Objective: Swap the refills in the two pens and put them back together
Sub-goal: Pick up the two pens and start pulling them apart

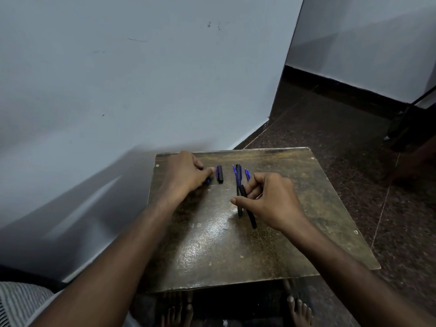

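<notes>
right hand [266, 199] is pinching a slim black pen barrel [247, 210], tilted off the worn brown tabletop [236, 244], likely for reloading; two blue refills [247, 173] are lying beside it. left hand [186, 172] is closing on a small blue piece [207, 180], next to a short dark cap [220, 173].

A bench [295, 232] stood on the floor [342, 119] beside a wall [118, 79] on its left. Toward its far edge lay a cap [220, 173], just right of the left hand [186, 173]. Further right lay a pen barrel [238, 175] between two refills [234, 172], with the right hand [266, 199] over their near ends, pinching another barrel [249, 213].
</notes>
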Tool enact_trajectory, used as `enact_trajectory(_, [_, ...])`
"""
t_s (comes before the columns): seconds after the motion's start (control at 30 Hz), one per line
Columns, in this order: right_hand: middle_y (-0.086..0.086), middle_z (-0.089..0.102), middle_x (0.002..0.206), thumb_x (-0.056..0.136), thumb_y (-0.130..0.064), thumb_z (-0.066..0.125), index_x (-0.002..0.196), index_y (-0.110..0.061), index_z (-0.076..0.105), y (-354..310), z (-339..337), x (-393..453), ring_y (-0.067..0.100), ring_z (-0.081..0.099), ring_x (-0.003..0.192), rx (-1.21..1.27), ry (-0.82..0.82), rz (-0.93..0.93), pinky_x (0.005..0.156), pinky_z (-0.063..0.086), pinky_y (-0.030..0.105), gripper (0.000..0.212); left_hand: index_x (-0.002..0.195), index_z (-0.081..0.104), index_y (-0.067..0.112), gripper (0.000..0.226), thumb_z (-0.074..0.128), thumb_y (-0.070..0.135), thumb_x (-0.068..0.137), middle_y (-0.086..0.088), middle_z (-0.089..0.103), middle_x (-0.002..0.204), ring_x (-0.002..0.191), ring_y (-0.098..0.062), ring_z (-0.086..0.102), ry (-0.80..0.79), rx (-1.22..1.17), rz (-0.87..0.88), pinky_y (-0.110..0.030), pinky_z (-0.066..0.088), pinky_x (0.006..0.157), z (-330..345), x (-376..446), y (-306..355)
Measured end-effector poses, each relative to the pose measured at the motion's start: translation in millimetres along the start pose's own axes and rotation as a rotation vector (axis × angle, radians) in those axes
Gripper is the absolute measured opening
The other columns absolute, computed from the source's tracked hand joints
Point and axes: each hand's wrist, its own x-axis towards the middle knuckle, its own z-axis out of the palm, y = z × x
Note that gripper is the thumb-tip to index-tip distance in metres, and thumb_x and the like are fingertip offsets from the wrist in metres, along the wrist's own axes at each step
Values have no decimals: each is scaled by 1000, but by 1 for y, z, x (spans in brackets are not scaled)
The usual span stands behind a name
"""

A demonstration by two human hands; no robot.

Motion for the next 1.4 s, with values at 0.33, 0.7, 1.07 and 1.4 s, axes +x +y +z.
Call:
enact_trajectory(0.33, [-7, 74, 63, 76, -33, 99, 75, -25, 70, 0, -4, 3, -6, 69, 55, 5, 7, 0, 48, 47, 9, 30, 71, 72, 26, 28, 80, 29, 98, -7, 82, 76, 77, -22, 83, -59, -79, -15, -41, 70, 81, -3, -4, 6])
enact_trajectory(0.7, [-6, 76, 67, 77, -33, 97, 79, -26, 72, 0, -7, 0, -2, 73, 62, 10, 7, -9, 50, 50, 9, 26, 117, 75, 15, 21, 80, 20, 98, 5, 76, 97, 81, -2, 67, -24, 14, 120, -16, 51, 74, 4, -2, 6])
enact_trajectory(1.07, [-6, 76, 68, 77, -37, 98, 79, -25, 73, 0, -6, 2, -4, 71, 63, -38, 24, -16, 53, 50, 9, 28, 134, 72, 23, 28, 67, 21, 106, -4, 65, 129, 117, -19, 66, -76, 247, 348, -38, 55, 107, 20, -7, 18])
enact_trajectory(1.4, [-2, 78, 72, 80, -36, 95, 84, -23, 75, 1, -7, 3, 8, 77, 66, 4, 33, 12, 63, 65, 30, 24, 121, 80, 25, 28, 55, 36, 112, 8, 82, 115, 100, -6, 75, -73, -120, 259, -29, 58, 91, 5, -23, 34])
